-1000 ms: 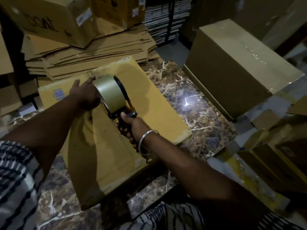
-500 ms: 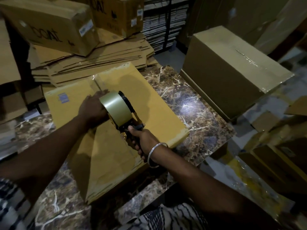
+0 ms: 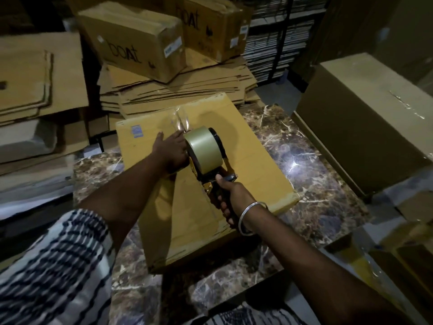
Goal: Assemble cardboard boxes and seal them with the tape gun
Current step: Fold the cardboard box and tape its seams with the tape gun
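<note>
- the cardboard box (image 3: pixel 246 158) is lying on the marble tabletop (image 3: pixel 314 184), reaching toward the far edge.
- the left hand (image 3: pixel 172 150) is pressing flat and open on the box top, just left of the tape gun (image 3: pixel 207 158).
- the right hand (image 3: pixel 232 198) is clenching around the tape gun's handle, nearer the person, over the box's middle.
- shiny tape (image 3: pixel 181 119) is lying on the box beyond both hands.

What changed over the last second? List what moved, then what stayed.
The black-and-yellow tape gun with its olive tape roll slid along the yellow cardboard box's centre seam toward the person, leaving glossy clear tape at the far end. The left hand stayed pressed on the box; the right hand kept gripping the handle.
</note>
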A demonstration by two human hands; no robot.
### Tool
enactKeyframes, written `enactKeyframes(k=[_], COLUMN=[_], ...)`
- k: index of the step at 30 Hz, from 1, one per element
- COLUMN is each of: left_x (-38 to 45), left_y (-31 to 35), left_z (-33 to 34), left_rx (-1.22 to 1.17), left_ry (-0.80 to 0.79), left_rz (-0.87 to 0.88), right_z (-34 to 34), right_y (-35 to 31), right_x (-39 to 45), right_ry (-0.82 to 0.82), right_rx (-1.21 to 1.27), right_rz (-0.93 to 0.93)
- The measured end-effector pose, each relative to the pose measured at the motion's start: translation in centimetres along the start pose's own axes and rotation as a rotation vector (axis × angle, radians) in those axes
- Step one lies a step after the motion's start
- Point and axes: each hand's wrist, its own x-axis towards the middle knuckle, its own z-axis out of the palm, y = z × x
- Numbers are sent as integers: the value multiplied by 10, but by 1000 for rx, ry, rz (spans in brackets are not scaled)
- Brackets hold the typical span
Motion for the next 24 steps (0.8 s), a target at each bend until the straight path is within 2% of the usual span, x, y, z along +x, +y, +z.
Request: enactKeyframes(k=[7,14,17,19,24], left_x=[3,-13,-38,-56,-58], left_y=[0,15,34,43,42], left_z=[0,-2,0,-1,3], left_rx=[23,7,-62,-118,-115], left_ry=[-32,75,103,53,29], left_rz=[2,-30,68,149,120], right_z=[-20,-27,-24,-24,-23], right_y=[22,54,52,54,49], right_x=[-3,-19,-19,-17,-13], right_ry=[-27,-38,-6,8,23], right_rx=[-62,-80,-107,-132,-149], right_rz=[-2,-59,-64,-82,-95])
